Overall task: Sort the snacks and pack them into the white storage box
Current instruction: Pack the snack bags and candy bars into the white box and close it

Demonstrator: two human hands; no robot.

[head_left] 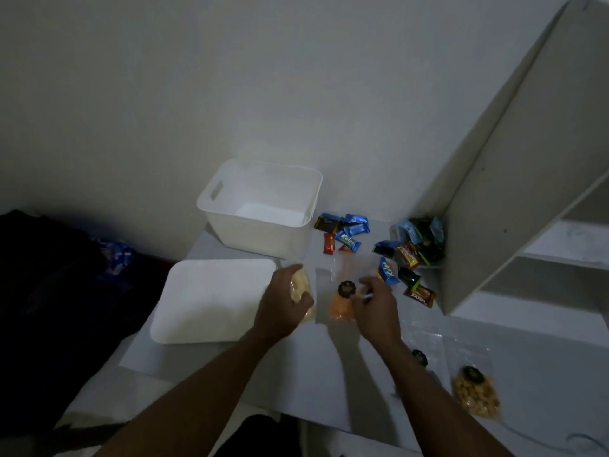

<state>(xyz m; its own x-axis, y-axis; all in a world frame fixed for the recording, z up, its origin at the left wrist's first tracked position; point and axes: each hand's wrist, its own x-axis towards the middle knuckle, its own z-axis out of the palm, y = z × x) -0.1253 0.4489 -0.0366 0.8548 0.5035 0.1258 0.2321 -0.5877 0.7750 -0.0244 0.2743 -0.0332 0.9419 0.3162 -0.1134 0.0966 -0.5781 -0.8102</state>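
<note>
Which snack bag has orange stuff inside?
The middle bag, between the left hand and right hand. The left hand grips a pale yellow bag; the far-right bag holds golden-brown bits.

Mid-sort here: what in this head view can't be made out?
Head view only:
- Pale snack bag: mostly covered by the left hand gripping it; contents unclear.
- Right hand: its own fingers hide whether it pinches the orange snack bag.
- Black-labelled bag: mostly behind the right forearm.
- Wrapper pile by the shelf: too dim to count.
- Dark heap, left: unidentifiable in shadow.
</note>
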